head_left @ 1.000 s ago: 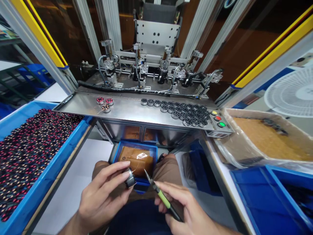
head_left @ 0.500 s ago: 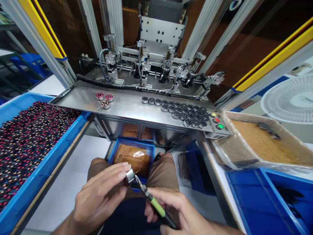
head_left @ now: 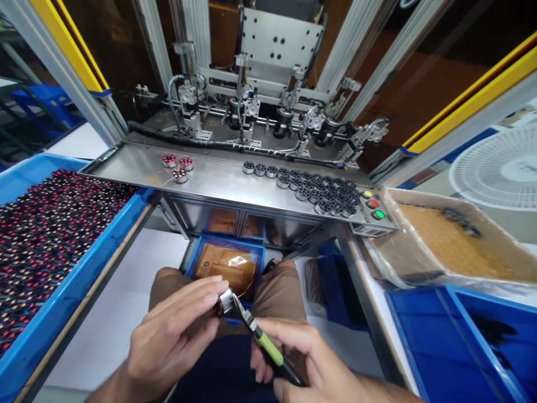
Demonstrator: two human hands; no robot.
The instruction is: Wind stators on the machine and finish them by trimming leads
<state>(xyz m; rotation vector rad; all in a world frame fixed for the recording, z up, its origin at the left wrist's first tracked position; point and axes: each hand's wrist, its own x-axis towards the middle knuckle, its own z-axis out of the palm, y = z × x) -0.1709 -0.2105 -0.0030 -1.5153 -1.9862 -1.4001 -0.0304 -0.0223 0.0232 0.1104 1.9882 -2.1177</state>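
Between the fingertips and thumb of my left hand is a motor stator, a small silvery ring with dark ends. A thin wire trails from it over my lap. My right hand is wrapped round pliers with green and black handles. Their pointed jaws touch or nearly touch the stator's right side; I cannot tell whether they grip the wire. Two red-wound stators and one copper-wound stator sit on the left of the metal shelf ahead.
Many black unwound stators stand on the shelf's right, beside a button box. A blue bin of wound stators is at left. A blue crate stands by my legs. A carton, blue bins and a fan are at right.
The view has shifted slightly. The stator and the pliers' tips have stayed close together, with the stator turned a little. The trailing wire now lies farther to the right.
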